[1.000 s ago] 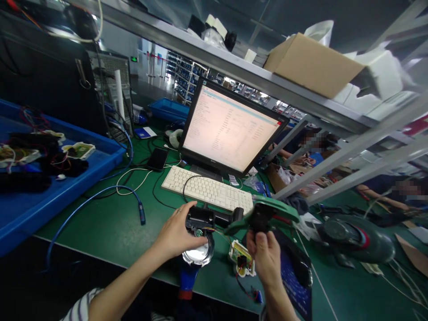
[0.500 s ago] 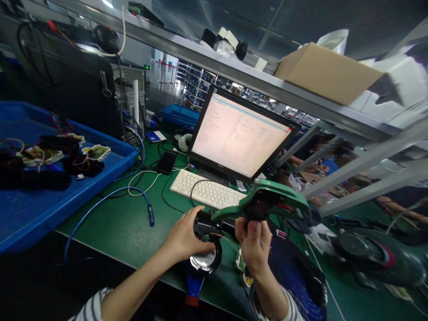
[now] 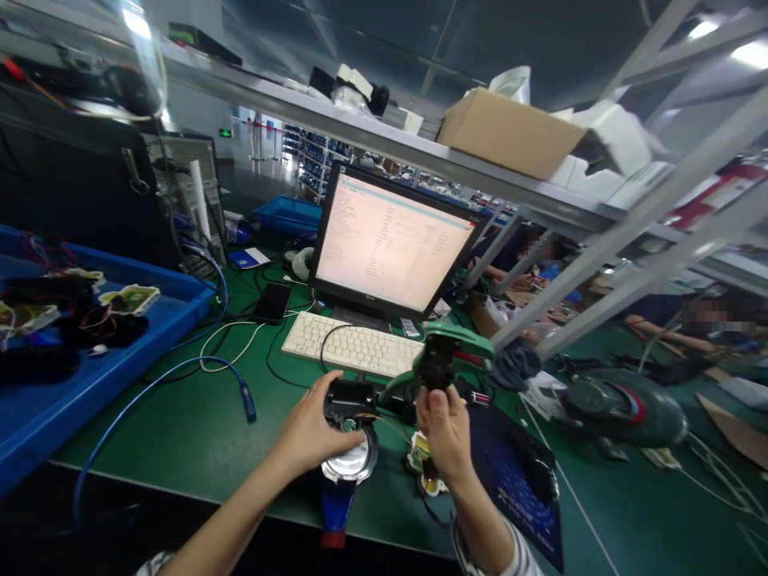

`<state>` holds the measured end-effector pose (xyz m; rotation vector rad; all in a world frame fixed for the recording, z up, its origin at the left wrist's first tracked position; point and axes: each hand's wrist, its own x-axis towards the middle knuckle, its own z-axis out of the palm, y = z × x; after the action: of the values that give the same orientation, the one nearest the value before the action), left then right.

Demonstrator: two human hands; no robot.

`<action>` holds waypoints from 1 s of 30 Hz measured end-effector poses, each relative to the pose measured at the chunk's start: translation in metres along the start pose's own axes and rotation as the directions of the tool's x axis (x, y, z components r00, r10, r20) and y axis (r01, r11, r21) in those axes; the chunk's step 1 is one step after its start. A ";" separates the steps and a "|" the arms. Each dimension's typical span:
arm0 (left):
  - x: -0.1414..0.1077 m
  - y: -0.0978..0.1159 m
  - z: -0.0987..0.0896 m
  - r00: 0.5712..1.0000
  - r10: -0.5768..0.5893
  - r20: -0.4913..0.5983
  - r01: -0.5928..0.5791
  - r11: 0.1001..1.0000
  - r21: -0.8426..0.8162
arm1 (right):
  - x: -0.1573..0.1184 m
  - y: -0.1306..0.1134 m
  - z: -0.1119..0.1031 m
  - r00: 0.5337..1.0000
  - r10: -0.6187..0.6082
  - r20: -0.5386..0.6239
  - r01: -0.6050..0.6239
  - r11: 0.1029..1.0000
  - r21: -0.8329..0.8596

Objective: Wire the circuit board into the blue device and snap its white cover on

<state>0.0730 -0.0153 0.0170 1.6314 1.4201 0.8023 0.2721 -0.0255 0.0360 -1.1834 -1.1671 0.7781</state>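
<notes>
left hand (image 3: 309,432) with fingers gripping a black device (image 3: 351,398) near the green tabletop's (image 3: 198,432) front edge, right hand (image 3: 445,428) with fingers wrapped on a green tool (image 3: 462,340), keyboard (image 3: 354,346) and lit monitor (image 3: 390,248) behind, shelf (image 3: 360,118) beyond, screen text unreadable, device's right end, visible a second ago, now hidden

Dim, wide workshop hall beyond a green counter and a metal shelf.
The counter (image 3: 198,448) has a pale front edge, with dark space below it; the shelf (image 3: 270,94) runs overhead at a slant, and pale metal posts (image 3: 540,308) lean across the right. Above spreads a dark grey ceiling (image 3: 384,36), with bright lamps (image 3: 750,54) at upper right. At left stands a plain pale wall or pillar (image 3: 195,100), near a small lit green sign (image 3: 225,133). Past it lie grey floor (image 3: 242,182) and tall racks (image 3: 312,156).
</notes>
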 end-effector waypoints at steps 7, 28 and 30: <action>0.006 -0.009 0.002 1.000 -0.019 0.011 0.019 1.000 0.010 | -0.024 -0.013 -0.140 0.927 -0.075 -0.366 -0.235 0.647 -0.726; -0.002 -0.012 -0.001 0.990 0.139 -0.038 -0.126 0.961 0.248 | -0.015 0.033 -0.127 0.777 0.456 0.434 0.234 0.432 -0.871; -0.005 -0.007 -0.002 0.980 0.192 -0.054 -0.166 0.936 0.310 | -0.018 0.033 -0.128 0.766 0.495 0.410 0.202 0.421 -0.884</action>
<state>0.0667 -0.0200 0.0122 2.0065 1.5277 0.7905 0.3934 -0.0705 0.0039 -2.0586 -2.2641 0.6889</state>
